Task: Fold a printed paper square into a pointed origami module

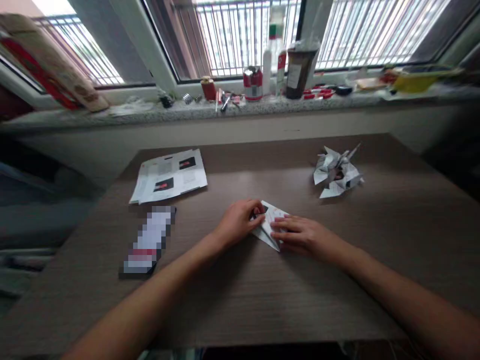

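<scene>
A small folded piece of printed paper (269,231) lies on the brown table in front of me, with creased, pointed corners. My left hand (240,220) pinches its left edge between thumb and curled fingers. From the other side, my right hand (302,234) rests on the paper with its fingers stretched out flat, covering the right part. Beyond it to the right sits a cluster of folded paper pieces (337,172) with sharp points, some resembling cranes. A stack of printed paper sheets (170,176) lies at the back left.
A phone (150,242), its screen blurred out, lies left of my forearm. Along the stone windowsill (150,116) stand a red can (253,84), a dark drink cup (296,72), bottles (275,60) and a yellow basket (416,80). A long box (52,65) leans at the left.
</scene>
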A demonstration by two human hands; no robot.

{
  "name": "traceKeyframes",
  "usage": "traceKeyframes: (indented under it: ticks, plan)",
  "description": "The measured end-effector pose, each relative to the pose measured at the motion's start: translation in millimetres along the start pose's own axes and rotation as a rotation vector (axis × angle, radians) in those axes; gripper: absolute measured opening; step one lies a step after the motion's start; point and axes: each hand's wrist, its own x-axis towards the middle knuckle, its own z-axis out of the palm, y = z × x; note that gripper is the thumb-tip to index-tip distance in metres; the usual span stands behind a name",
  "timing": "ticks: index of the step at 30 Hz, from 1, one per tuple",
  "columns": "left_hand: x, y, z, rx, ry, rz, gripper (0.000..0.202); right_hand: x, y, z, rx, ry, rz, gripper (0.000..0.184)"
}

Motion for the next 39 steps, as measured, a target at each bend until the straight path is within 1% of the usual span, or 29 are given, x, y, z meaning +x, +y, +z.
traceKeyframes:
  ticks: [9,16,18,21,26,29,31,35,39]
  plan:
    - [-2.3,-0.1,4.9,0.051,0.051,0.028,0.004,-1.9,0.2,3.0,0.001,0.012,0.003,0.034]
    - [-5.3,2.9,9.2,0.079,0.108,0.009,0.007,-2.3,-0.2,3.2,0.009,0.000,0.017,0.035]
    - [-6.6,2.1,11.0,0.120,0.122,0.031,0.007,-2.3,-1.0,3.1,0.003,-0.013,0.016,0.038]
    - [-9.9,0.3,12.5,0.235,0.134,0.111,0.005,-1.4,-3.4,3.9,-0.010,-0.015,0.026,0.040]
    - [-22.9,4.3,8.5,0.471,0.107,0.275,0.017,1.1,-9.6,6.4,-0.048,0.006,0.054,0.034]
    - [-35.1,10.6,5.1,0.538,0.063,0.304,0.023,2.3,-13.4,6.9,-0.056,0.029,0.058,0.035]
    - [-42.9,13.9,4.2,0.549,0.026,0.324,0.029,3.2,-15.6,6.1,-0.064,0.042,0.061,0.035]
    - [-52.6,16.0,6.1,0.532,0.013,0.325,0.037,4.3,-17.7,3.7,-0.042,0.063,0.076,0.035]
    - [-55.2,16.0,10.1,0.484,0.012,0.305,0.041,4.7,-15.8,3.5,0.019,0.097,0.150,0.039]
